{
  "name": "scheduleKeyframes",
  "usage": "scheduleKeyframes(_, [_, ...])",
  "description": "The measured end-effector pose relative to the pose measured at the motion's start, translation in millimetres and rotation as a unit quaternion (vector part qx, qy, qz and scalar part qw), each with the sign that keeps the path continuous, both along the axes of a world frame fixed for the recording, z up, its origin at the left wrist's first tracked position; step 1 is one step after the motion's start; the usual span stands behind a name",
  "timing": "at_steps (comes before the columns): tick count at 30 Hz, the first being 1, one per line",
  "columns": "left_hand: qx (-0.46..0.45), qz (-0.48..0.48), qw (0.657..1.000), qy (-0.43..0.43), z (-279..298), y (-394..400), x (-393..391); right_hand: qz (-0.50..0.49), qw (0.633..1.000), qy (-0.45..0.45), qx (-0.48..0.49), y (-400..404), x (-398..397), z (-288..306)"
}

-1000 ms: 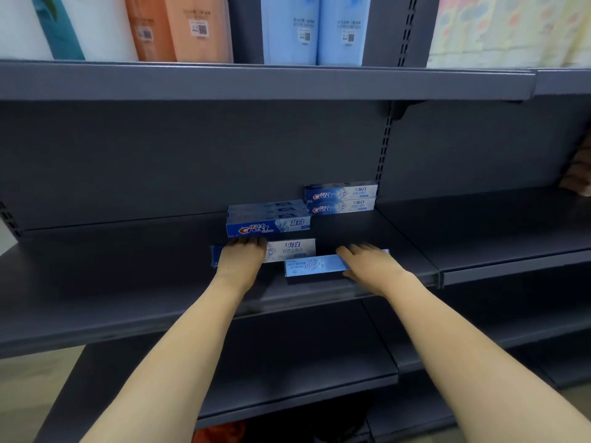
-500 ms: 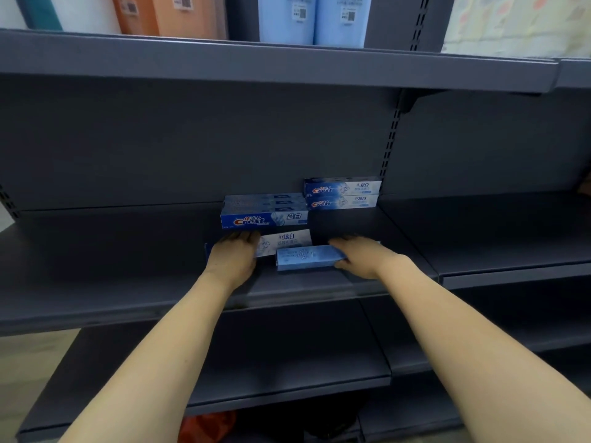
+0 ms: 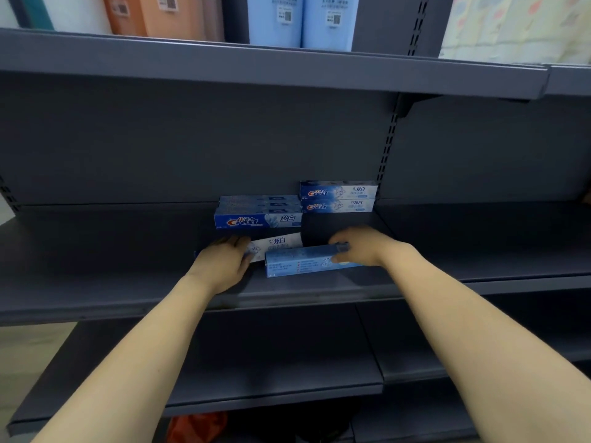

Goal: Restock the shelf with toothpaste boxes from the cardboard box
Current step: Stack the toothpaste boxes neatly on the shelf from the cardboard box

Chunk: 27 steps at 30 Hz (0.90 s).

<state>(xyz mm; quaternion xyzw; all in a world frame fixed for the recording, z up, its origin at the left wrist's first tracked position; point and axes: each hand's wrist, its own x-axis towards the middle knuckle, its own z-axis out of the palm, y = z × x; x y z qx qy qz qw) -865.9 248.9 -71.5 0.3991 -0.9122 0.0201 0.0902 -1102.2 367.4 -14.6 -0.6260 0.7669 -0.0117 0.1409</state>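
On the dark grey middle shelf (image 3: pixel 96 282) lie blue Crest toothpaste boxes. A stack of dark blue boxes (image 3: pixel 257 215) sits toward the back, and to its right two paler boxes (image 3: pixel 339 198) stand one on the other against the back panel. My left hand (image 3: pixel 224 263) rests on a white-and-blue box (image 3: pixel 276 244) lying flat in front of the stack. My right hand (image 3: pixel 361 247) grips the right end of a light blue box (image 3: pixel 300 265), which lies tilted near the shelf's front. The cardboard box is out of view.
The upper shelf (image 3: pixel 287 68) carries orange (image 3: pixel 166 17) and pale blue packs (image 3: pixel 300 20) and a patterned pack (image 3: pixel 518 27). A slotted upright (image 3: pixel 388 145) divides the bays. A lower shelf (image 3: pixel 256 372) juts out below, with something orange-red (image 3: pixel 198 426) beneath it.
My right hand has closed round the end of the light blue box and tipped it up on its edge. My left hand has stayed on the white-and-blue box. The view has shifted slightly.
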Motion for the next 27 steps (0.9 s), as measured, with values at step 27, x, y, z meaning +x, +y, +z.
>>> scheduleKeyframes(27, [0.004, -0.036, 0.999, -0.014, 17, 12, -33, 0.033, 0.989, 0.129, -0.069, 15, -21, -20])
